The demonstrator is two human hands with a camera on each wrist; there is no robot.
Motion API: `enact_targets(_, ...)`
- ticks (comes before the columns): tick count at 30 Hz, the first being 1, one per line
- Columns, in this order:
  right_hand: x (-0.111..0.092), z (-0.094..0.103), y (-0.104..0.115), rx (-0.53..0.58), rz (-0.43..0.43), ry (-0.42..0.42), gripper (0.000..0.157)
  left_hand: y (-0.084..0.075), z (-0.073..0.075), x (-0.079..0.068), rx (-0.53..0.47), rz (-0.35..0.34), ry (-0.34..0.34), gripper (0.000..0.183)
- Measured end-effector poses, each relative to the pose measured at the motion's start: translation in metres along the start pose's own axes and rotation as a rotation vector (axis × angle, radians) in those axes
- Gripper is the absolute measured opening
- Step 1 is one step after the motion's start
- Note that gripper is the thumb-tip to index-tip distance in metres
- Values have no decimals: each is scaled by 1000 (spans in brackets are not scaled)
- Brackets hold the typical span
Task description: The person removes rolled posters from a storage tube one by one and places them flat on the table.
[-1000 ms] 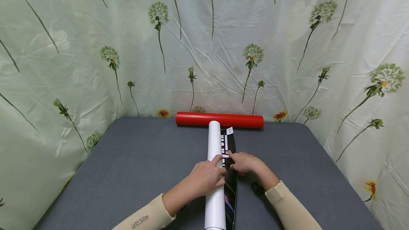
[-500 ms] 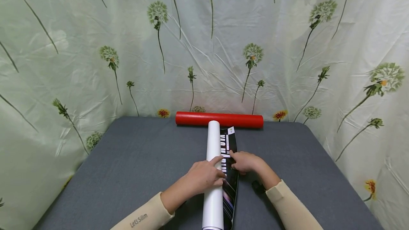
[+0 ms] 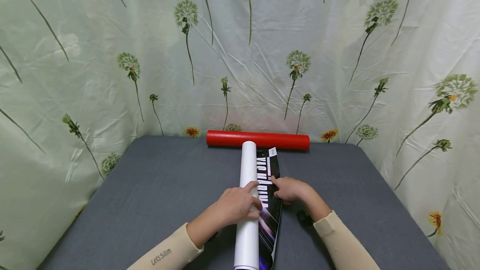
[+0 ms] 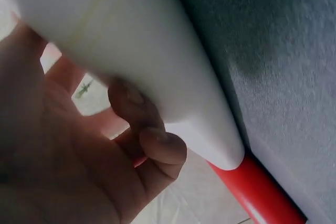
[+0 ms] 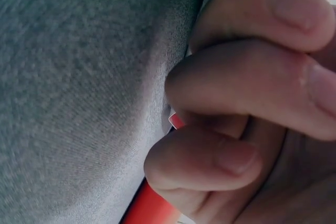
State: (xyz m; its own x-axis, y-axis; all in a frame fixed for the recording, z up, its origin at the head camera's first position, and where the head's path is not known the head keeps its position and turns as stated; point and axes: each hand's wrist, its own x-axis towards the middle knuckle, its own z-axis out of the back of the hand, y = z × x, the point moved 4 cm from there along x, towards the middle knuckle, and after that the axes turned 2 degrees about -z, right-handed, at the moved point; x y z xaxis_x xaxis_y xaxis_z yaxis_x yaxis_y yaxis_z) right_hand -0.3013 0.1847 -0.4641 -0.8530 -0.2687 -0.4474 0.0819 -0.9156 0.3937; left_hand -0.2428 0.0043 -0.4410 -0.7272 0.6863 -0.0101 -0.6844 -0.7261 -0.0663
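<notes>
The poster (image 3: 264, 193) lies on the worktop (image 3: 180, 174) between both hands, long axis pointing toward the red tube (image 3: 258, 140), with the left hand (image 3: 239, 204) gripping its rolled side, fingers bent, and the right hand (image 3: 292, 190) apparently pinching its printed edge (image 3: 275, 165).

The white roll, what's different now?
The white roll has moved a little to the left, with the left hand on it, so more of the black printed part shows. The right hand stays at that part's right edge, and the red tube hasn't moved.
</notes>
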Motion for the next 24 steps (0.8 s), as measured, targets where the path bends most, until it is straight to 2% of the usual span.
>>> enact_targets(4,-1,1,-1,-2,4,1,67,2,2,-1,-12,10,26,18)
enact_targets(8,-2,1,-1,10,-4,-4,66,1,5,-2,9,-1,-17,15)
enact_targets(12,-2,1,-2,22,-8,-1,67,0,5,-2,24,-8,-44,21)
enact_targets(19,-2,2,-3,32,-4,-1,67,3,5,-3,-8,38,16,19)
enact_targets(24,-3,3,-4,34,-14,-2,67,4,7,-4,0,27,-11,18)
